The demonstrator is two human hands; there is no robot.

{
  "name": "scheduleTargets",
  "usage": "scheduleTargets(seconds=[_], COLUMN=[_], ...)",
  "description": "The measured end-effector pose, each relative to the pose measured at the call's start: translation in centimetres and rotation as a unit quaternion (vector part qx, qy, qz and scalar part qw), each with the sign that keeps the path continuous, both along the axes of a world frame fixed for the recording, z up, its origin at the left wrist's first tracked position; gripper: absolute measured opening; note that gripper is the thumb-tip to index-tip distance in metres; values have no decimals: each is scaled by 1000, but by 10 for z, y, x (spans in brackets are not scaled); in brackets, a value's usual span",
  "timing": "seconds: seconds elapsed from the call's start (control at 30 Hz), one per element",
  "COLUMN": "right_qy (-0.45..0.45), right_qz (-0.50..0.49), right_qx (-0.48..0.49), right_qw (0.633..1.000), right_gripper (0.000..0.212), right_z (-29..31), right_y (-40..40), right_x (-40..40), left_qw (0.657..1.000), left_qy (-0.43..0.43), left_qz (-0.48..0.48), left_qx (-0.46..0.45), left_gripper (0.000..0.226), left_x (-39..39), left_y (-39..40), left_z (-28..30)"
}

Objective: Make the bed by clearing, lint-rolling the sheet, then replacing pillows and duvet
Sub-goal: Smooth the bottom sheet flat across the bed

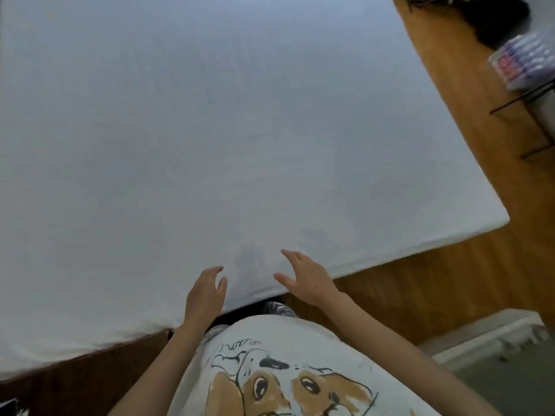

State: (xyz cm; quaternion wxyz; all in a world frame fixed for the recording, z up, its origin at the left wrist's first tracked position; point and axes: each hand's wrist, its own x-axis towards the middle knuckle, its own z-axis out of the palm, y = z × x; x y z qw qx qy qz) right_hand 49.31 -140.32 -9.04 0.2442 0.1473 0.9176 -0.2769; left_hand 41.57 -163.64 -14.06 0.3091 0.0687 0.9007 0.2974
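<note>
bed: sheet [228,121] bare & white, covers the whole top; no pillows, duvet or lint roller in view.
left hand [205,291]: empty, fingers loosely spread, slightly curved, over the near edge of the sheet; can't tell if it touches.
right hand [306,276]: empty too, fingers wide, just above the sheet near the same edge, close to left hand.
step (my guess): clearing looks done; either smoothing the sheet or abt to go fetch the roller.
how to do well: flatten palms, sweep outward from centre twd the corner [501,219] so creases run off the edge, not bunch up. Roll in straight overlapping lanes, near edge to far.
watch: faint darker patch [250,255] btwn the hands, maybe shadow or mark; go over it.
nearby: wood floor [420,283]; blurred packet [524,60] top right, can't ID.
</note>
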Motion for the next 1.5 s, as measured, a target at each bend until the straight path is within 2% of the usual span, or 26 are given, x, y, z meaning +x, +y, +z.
scheduleTargets(seconds=[0.1, 0.23, 0.57, 0.73, 0.97, 1.13, 1.3, 1.5], right_qy=[14, 35, 90, 96, 95, 115, 124, 108], right_qz=[-121, -327, -548, -604, -604, -637, -655, -676], right_qx=[-20, -81, -101, -121, -136, -149, -158, -159], right_qw=[992, 941, 826, 782, 779, 747, 728, 711], right_gripper=[66, 64, 53, 52, 55, 54, 54, 57], right_z=[16, 22, 32, 20, 12, 26, 23, 11], right_y=[-1, -10, 8, 55, 185, 290, 379, 514], right_x=[48, 112, 266, 328, 401, 444, 462, 479], left_qw=[997, 979, 928, 917, 925, 927, 908, 903], left_qy=[-7, 1, 9, -4, -27, -41, -33, -50], left_qz=[-79, -202, -373, -397, -375, -365, -415, -423], left_qx=[8, 17, 30, 40, 59, 76, 48, 54], left_gripper=[37, 37, 34, 33, 37, 38, 37, 38], left_x=[17, 40, 120, 174, 265, 319, 341, 341], left_y=[6, 26, 124, 200, 355, 456, 552, 706], left_z=[19, 42, 84, 88, 89, 97, 95, 79])
